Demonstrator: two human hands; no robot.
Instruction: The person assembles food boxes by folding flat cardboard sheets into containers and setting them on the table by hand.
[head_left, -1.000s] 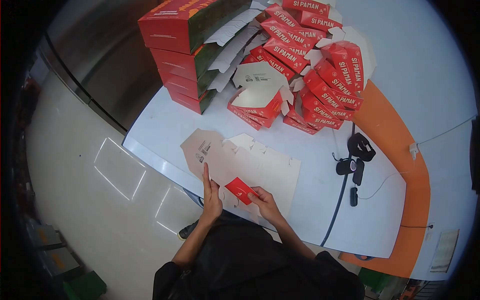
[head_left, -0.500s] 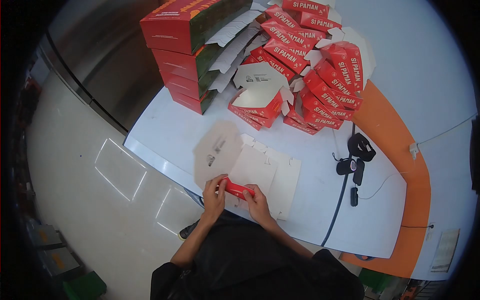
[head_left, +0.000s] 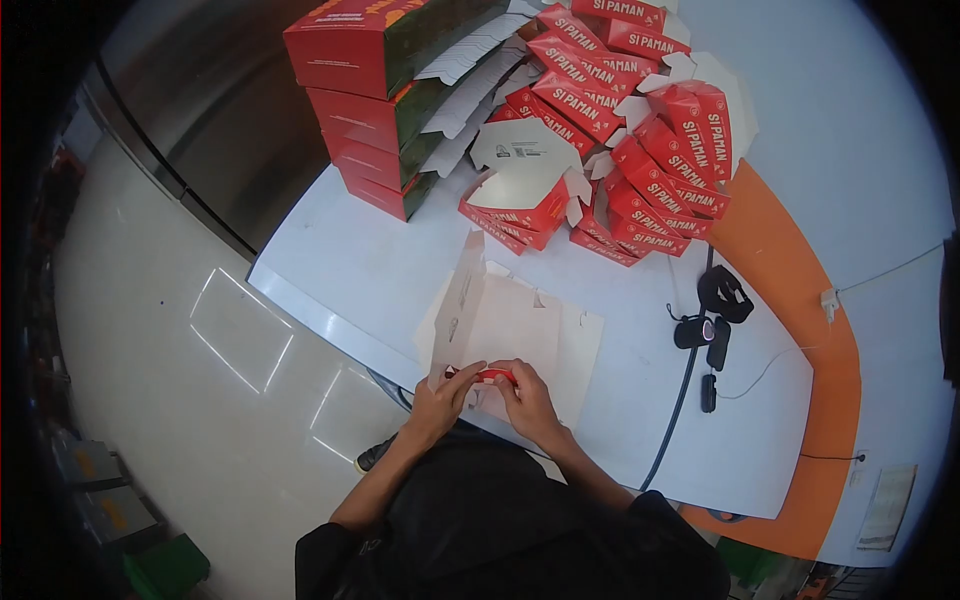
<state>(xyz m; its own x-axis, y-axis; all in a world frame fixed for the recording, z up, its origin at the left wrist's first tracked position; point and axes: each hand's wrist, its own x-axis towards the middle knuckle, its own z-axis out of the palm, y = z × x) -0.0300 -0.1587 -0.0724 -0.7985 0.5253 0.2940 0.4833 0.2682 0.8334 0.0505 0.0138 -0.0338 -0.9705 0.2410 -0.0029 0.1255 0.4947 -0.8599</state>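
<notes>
A partly folded cardboard sheet lies near the table's front edge, its pale inner side up and its left panel raised nearly upright. My left hand is closed on the red folded side at the sheet's near end. Close beside it, my right hand pinches the same red side between thumb and fingers. Another pale flat sheet shows beneath, sticking out to the right. The fingertips partly cover the folded corner.
Tall red boxes are stacked at the back left. Several red folded cartons are piled at the back. On the right lie a black cylindrical device, a black strap and a dark cable across the white table.
The sheet's left panel has swung up from lying flat. My left hand has closed on the red side, and my right hand has stayed near it as the red flap folded up.
</notes>
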